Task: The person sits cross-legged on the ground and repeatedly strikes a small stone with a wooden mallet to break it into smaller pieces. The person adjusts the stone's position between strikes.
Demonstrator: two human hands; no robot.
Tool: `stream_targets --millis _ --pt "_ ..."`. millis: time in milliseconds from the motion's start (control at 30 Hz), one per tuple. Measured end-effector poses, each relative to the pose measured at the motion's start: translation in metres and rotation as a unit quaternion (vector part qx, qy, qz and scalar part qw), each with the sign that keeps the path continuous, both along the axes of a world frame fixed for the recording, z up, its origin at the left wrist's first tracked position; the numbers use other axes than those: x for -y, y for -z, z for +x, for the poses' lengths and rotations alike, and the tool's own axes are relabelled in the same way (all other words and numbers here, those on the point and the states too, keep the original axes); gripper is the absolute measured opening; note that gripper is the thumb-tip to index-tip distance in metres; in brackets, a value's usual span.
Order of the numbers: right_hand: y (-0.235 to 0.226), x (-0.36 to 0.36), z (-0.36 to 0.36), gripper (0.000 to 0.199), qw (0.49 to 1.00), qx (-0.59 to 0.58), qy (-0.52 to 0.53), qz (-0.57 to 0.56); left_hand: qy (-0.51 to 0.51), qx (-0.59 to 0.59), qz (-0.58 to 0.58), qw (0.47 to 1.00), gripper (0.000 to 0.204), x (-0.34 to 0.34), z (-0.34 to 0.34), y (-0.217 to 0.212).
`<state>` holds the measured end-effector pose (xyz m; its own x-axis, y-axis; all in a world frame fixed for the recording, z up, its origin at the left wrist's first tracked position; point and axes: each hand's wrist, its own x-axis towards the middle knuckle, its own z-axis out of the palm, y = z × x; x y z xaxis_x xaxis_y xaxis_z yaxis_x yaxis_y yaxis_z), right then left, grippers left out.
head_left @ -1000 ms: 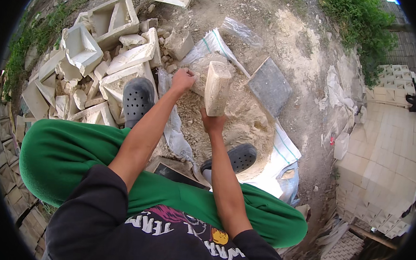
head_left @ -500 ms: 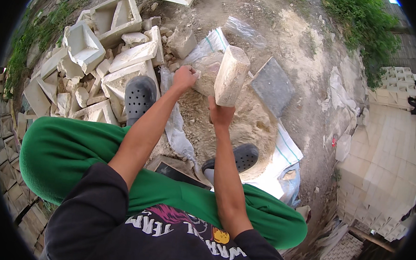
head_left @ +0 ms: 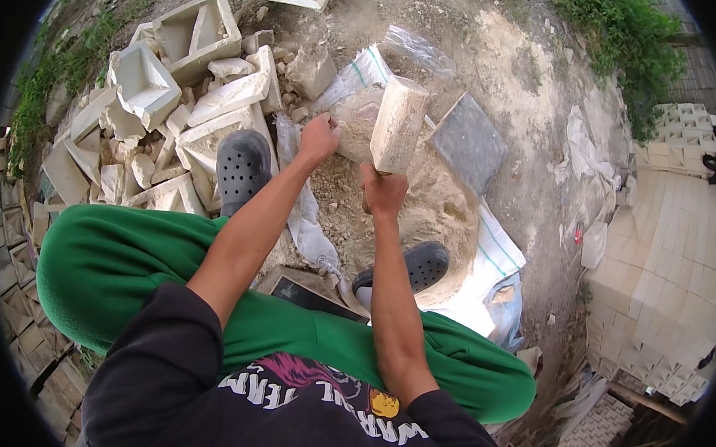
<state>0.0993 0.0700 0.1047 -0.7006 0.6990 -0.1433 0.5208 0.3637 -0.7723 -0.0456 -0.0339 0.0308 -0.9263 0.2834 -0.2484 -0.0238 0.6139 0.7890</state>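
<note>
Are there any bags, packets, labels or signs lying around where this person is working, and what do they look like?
White woven sack: spread flat under the sand heap, thin coloured stripes along its edge.
Second white woven sack: beyond the left hand, crumpled, green stripes.
Clear plastic bag: above the pale block in the right hand, crumpled.
No signs or screens visible.

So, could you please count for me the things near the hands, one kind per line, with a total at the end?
Hands: 2, the left hand on a pale stone lump, the right hand gripping a mallet
Pale stone lump: 1
Block-headed mallet: 1
Dark perforated clogs: 2, left and right
Grey slab: 1
Total: 7
</note>
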Motion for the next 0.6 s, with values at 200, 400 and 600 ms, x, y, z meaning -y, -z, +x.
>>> stream_targets --millis 200,400,600 --pt "0.034 0.013 0.005 0.042 0.989 0.088 -0.048 0.104 0.013 -0.013 -0.03 0.999 0.026 -0.004 0.0 0.006" --pt "0.043 0.013 0.026 0.041 0.971 0.188 0.006 -0.145 -0.026 0.059 0.021 0.998 0.024 0.008 0.003 0.015" --pt "0.011 0.007 0.013 0.041 0.998 0.052 0.006 0.042 -0.017 0.037 0.031 0.999 0.021 0.009 0.001 0.011"
